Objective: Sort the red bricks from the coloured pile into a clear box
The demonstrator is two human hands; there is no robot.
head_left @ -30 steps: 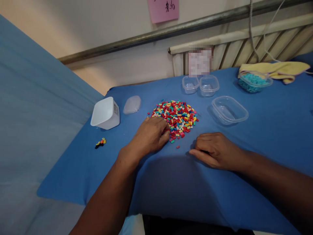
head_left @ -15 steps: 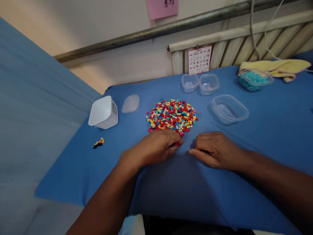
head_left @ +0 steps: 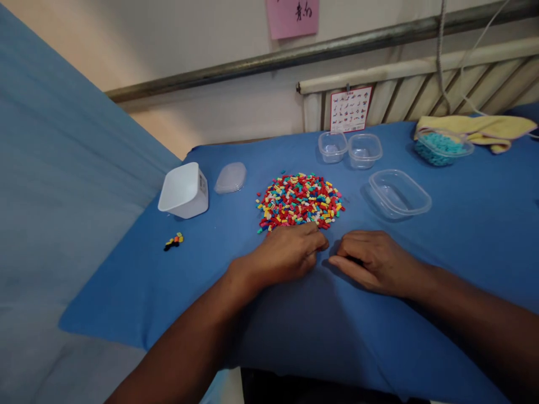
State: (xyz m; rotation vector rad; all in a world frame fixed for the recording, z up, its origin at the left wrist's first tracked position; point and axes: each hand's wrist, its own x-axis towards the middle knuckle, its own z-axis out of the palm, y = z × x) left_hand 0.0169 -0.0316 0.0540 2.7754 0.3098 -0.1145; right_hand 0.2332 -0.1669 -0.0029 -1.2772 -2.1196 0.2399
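Note:
A heap of small multicoloured toy bricks (head_left: 301, 196) lies in the middle of the blue-covered table. Along the near edge of this heap rests my left hand (head_left: 295, 249), its fingers curled closed. Whatever those fingers may hold is hidden from view. Just to the right, with a narrow gap between, my right hand (head_left: 373, 261) lies on the cloth, fingers folded in and thumb pointing left. Its finger undersides are out of sight, so I cannot see if anything is inside.
On the left stand a white tub (head_left: 183, 193), a clear lid (head_left: 231, 177) and several black, yellow and orange bricks (head_left: 174, 242). To the right are clear containers (head_left: 401, 194), a container of turquoise bricks (head_left: 441, 148) and a yellow cloth (head_left: 475, 128). A picture card (head_left: 350, 110) leans at the back.
My left hand has shifted right, closer to my right hand, and the red brick seen at its fingertips is out of sight. My right hand stays nearly in place. The view has moved slightly.

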